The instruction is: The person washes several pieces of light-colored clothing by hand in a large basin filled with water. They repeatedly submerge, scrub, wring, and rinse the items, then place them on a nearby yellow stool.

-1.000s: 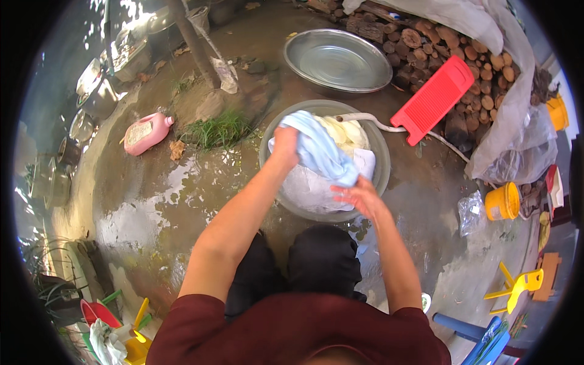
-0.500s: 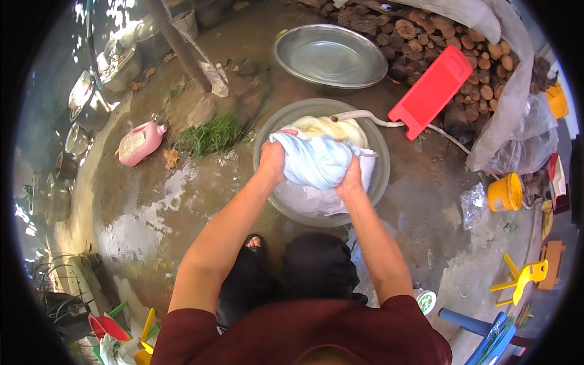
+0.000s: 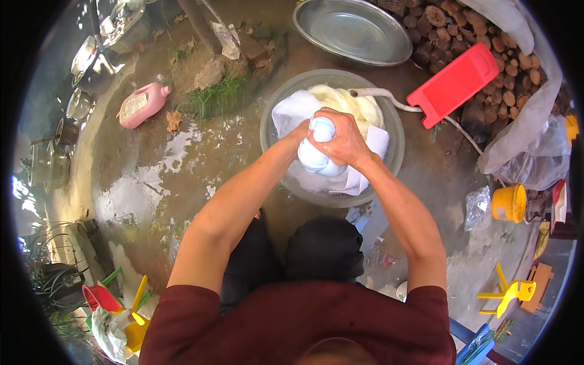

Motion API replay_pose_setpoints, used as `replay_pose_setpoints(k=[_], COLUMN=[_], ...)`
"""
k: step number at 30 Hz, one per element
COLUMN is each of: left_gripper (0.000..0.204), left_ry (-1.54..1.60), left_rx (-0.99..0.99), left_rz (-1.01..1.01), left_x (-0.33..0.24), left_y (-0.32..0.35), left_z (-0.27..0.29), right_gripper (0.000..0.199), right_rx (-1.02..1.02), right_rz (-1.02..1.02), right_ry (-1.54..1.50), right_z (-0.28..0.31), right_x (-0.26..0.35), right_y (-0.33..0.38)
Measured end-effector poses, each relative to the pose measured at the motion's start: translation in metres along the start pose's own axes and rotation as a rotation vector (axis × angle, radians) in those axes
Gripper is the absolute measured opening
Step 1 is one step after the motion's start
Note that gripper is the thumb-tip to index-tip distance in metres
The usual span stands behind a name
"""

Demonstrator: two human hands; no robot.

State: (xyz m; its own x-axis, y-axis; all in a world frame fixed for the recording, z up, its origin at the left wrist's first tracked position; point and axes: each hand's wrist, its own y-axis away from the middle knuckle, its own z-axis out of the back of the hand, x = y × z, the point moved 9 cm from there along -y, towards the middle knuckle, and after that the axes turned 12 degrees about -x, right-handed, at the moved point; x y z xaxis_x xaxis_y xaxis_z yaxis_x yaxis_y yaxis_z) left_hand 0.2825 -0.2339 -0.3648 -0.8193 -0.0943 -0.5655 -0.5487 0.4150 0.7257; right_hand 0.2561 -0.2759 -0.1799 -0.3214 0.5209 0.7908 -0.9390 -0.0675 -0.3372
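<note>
Over a round grey basin point(image 3: 396, 159), both my hands grip a light blue cloth point(image 3: 319, 163) that is twisted and bunched into a tight roll. My right hand point(image 3: 342, 139) wraps round its upper part, and one coiled end bulges out beside the thumb. On the other side my left hand point(image 3: 297, 136) is closed on the same cloth, its fingers mostly hidden. Inside the basin lie a pale yellow cloth point(image 3: 340, 97), a white cloth point(image 3: 294, 109) and more white fabric at the right. The end of a pale hose point(image 3: 386, 93) rests over the basin's far right rim.
Beyond the basin stands a wide metal tub point(image 3: 350, 30). A red washboard point(image 3: 453, 84) leans by stacked firewood point(image 3: 508, 91). On the wet ground are a pink jug point(image 3: 145, 106) at left, a yellow bucket point(image 3: 508, 203) and a small yellow stool point(image 3: 506, 292) at right.
The light blue cloth has gone from a loose, wide bundle to a tight twist. My hands have come together, the right one turning over the cloth. The view has shifted slightly.
</note>
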Motion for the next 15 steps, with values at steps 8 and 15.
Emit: replay_pose_setpoints(k=[8,15], left_gripper=[0.031,0.023], left_ry=[-0.905,-0.295], left_rx=[-0.64,-0.677], left_rz=[-0.699,-0.858], left_x=[-0.086,-0.145], left_y=[0.048,0.211], left_z=[0.052,0.116], right_gripper=[0.031,0.062], right_rx=[-0.486,-0.03], right_rz=[-0.739,-0.814], right_ry=[-0.527,-0.883], right_z=[0.014,-0.039], right_x=[-0.111,-0.085], right_y=[0.051,0.061])
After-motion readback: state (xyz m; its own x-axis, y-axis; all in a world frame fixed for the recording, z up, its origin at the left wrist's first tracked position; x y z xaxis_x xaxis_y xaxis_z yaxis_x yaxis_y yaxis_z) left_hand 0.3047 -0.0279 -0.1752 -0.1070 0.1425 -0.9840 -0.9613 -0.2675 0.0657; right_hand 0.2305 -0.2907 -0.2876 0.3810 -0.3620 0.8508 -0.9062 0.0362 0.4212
